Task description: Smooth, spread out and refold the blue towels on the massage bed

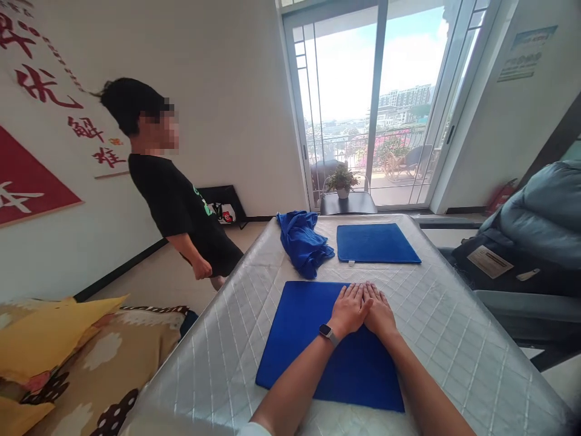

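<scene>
A blue cloth (299, 339) lies spread flat in front of me. My left hand (350, 307), with a watch (325, 331) on its wrist, rests flat near the cloth's far edge. Beside it my right hand (377, 310) lies flat too, the two touching along their inner sides. Both hands have their fingers stretched out forward, palms down. Beyond them another flat blue cloth (376, 242) with a small white tag sits at the far right. A crumpled blue cloth (305, 245) is heaped at the far left.
The cloths lie on a table with a quilted silvery-white cover (213, 357). A person in black (181, 200) stands to the left. A bed with a yellow pillow (49, 339) is at lower left. On the right stands a chair with a grey jacket (554, 212). A potted plant (342, 181) stands beyond.
</scene>
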Action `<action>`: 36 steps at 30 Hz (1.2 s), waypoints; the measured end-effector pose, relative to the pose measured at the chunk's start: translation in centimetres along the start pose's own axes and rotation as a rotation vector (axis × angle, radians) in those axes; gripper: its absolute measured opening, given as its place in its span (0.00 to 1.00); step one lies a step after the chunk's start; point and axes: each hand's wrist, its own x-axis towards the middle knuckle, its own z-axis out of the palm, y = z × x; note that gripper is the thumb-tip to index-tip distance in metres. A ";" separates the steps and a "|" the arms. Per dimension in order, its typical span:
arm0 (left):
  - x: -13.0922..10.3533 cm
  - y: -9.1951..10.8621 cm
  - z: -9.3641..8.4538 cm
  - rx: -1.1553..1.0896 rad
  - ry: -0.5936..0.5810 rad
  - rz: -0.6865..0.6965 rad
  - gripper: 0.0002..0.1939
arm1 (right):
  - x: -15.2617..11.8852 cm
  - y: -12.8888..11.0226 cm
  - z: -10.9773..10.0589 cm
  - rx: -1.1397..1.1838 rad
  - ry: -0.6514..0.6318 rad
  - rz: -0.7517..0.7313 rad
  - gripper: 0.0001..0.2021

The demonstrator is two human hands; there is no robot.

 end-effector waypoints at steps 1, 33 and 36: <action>-0.3 -0.4 0.2 0.009 -0.002 -0.011 0.32 | 0.1 0.0 0.0 0.007 -0.002 0.003 0.29; -9.5 -16.4 -5.0 0.091 0.018 -0.488 0.42 | 1.1 0.8 0.6 -0.078 -0.053 0.003 0.32; -9.6 -16.6 -4.9 0.080 0.027 -0.488 0.41 | 0.9 0.6 0.0 -0.084 -0.043 -0.017 0.32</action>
